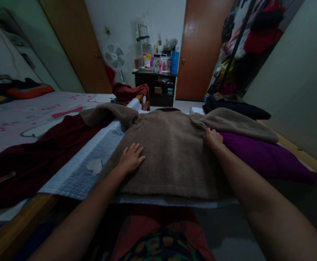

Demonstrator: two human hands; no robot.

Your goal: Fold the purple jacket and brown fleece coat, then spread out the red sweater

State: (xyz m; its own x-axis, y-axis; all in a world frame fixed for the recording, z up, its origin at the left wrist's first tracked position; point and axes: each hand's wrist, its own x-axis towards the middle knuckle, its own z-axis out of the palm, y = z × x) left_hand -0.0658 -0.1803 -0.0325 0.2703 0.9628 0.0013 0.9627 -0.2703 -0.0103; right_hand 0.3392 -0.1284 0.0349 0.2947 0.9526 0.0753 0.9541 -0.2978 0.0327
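Note:
A brown fleecy garment (171, 156) lies spread out flat, its two sleeves stretched to the left and right. It rests on a pale blue cloth (93, 170). My left hand (131, 158) lies flat on the left part of the garment, fingers apart. At the garment's right edge, just below the sleeve, my right hand (213, 138) has its fingers closed on the brown fabric. The right sleeve lies partly over a purple folded cloth (267, 156). On the left, the other sleeve reaches over a dark red garment (44, 156).
A bed with a pink printed sheet (46, 108) is at the left. Dark folded clothes (237, 107) lie at the back right. Farther back are a reddish cloth (129, 92), a fan (115, 57) and a dark shelf (154, 88). Clothes (264, 36) hang at the upper right.

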